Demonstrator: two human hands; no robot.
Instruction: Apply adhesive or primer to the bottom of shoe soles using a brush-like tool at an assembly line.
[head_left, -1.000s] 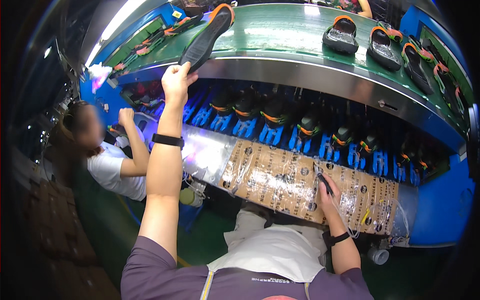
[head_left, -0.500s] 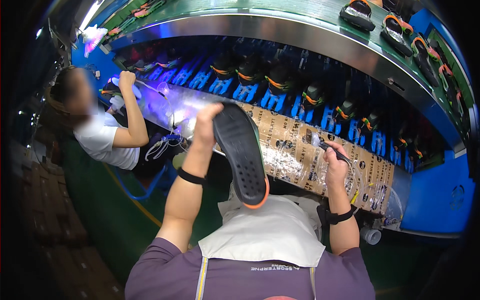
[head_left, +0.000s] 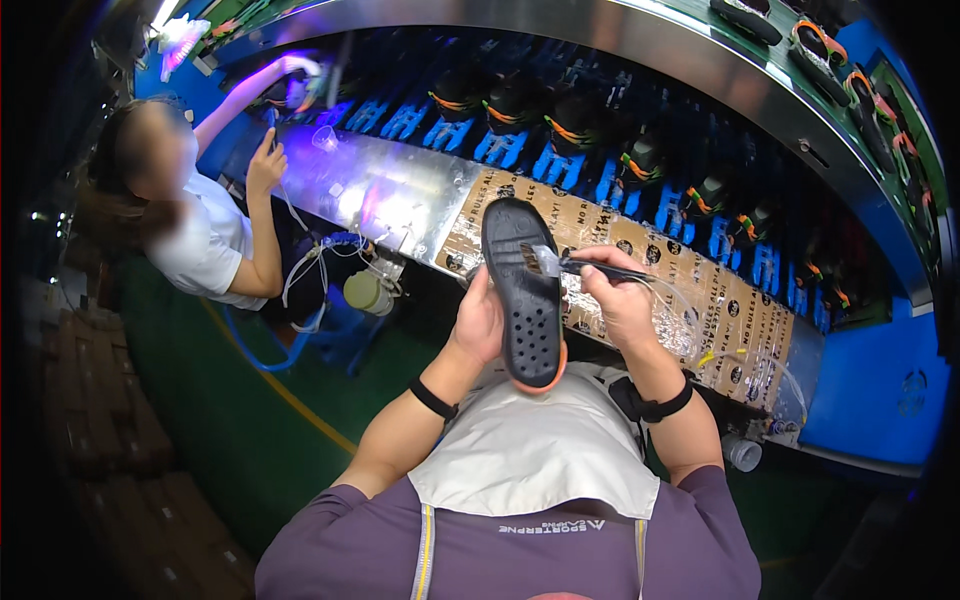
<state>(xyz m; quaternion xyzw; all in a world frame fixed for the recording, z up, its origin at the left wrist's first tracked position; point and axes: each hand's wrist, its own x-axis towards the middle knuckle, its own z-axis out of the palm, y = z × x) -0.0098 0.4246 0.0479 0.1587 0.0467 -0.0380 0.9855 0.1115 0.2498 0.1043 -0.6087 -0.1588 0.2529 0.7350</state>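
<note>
One sole [head_left: 521, 290], apparently one brush [head_left: 572, 265]

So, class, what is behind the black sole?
Past the black sole, brown printed covering shows around its upper part, the pale apron below its heel. What lies directly behind, part of the left hand included, is hidden.

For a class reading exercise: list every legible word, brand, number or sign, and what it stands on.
Brown cardboard: repeated dark lettering, legible, not copied here.
Purple shirt: pale lettering, upside down, not copied.
Blue panel at right: round dark mark, too faint to read.
Black shoe sole: no text I can make out.
</note>
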